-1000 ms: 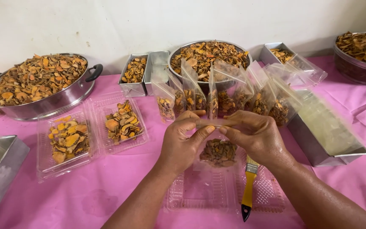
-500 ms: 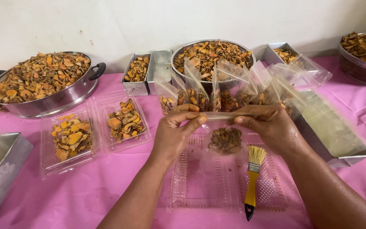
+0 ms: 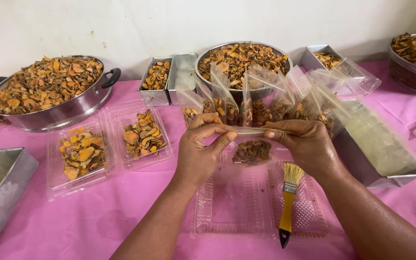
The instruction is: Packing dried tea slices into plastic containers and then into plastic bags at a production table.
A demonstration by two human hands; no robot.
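Fingers [image 3: 225,139] of both my hands pinch the top edge of a clear pouch [image 3: 251,150] of dried slices, held above the open clamshell tray [image 3: 227,212]. Pouch judged light, limp, slippery; grip best at the seal.

Bare pink cloth [image 3: 121,212] leaves room near the front; bags [image 3: 261,103] and trays [image 3: 107,144] block farther back.

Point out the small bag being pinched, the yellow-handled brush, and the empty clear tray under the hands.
small clear bag [image 3: 252,151], head view, on the dried pieces in its bottom.
yellow-handled brush [image 3: 287,216], head view, on the middle of the yellow handle.
empty clear tray [image 3: 227,207], head view, on its bare ribbed left half.
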